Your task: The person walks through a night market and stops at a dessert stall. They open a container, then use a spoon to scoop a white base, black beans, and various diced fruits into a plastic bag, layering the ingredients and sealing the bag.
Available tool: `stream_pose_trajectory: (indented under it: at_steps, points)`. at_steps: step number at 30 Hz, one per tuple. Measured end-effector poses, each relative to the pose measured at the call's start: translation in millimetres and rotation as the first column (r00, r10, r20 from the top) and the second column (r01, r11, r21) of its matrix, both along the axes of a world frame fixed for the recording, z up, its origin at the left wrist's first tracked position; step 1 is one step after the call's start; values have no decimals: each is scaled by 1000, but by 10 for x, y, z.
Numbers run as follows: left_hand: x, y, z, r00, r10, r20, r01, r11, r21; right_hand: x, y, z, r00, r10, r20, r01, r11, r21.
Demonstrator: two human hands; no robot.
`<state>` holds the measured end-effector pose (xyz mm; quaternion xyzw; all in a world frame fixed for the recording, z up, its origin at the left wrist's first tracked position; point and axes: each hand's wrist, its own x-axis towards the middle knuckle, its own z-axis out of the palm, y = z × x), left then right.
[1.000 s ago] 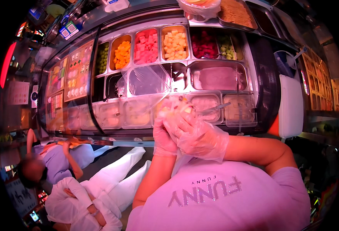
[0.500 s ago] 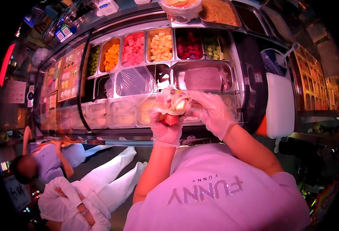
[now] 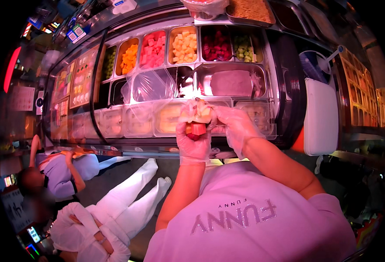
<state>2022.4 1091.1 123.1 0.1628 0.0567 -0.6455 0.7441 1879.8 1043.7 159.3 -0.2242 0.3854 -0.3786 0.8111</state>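
counter: a chilled display counter (image 3: 288, 78) with trays of cut fruit along its far edge and film-covered tubs along its near edge.
left hand (image 3: 194, 142): gloved, closed around a clear cup of fruit chunks (image 3: 195, 120), over the near edge.
right hand (image 3: 236, 126): gloved, fingers pressed to the cup's side.
risk: chunks look heaped; a tilt or squeeze could spill them.

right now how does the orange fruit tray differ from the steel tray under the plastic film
The orange fruit tray sits in the back row, uncovered, heaped with orange cubes. The steel tray sits a row nearer, wider, under clear film, showing no bright fruit. Both are set into the same counter.
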Motion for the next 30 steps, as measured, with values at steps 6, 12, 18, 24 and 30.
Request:
stream_pose_trajectory:
  at_steps: [6, 12, 18, 24, 30]
  points:
    - [243, 4, -48, 996, -86, -31, 89, 991, 103, 220, -25, -193, 951, -101, -293, 89, 995, -55]
    - [491, -26, 82, 974, -202, -106, 214, 970, 112, 359, 8, -436, 856, -347, -383, 133, 864, -486]
    - [665, -79, 136, 969, -225, -103, 233, 970, 74, 483, 115, -241, 918, -354, -179, 313, 923, -222]
    - [750, -89, 111, 965, -257, -44, 260, 962, 87, 680, 139, -221, 911, -217, -351, 231, 973, 0]
    - [878, -115, 20, 976, -211, 51, 203, 971, 130, 771, 141, -107, 893, -360, -269, 366, 930, -30]
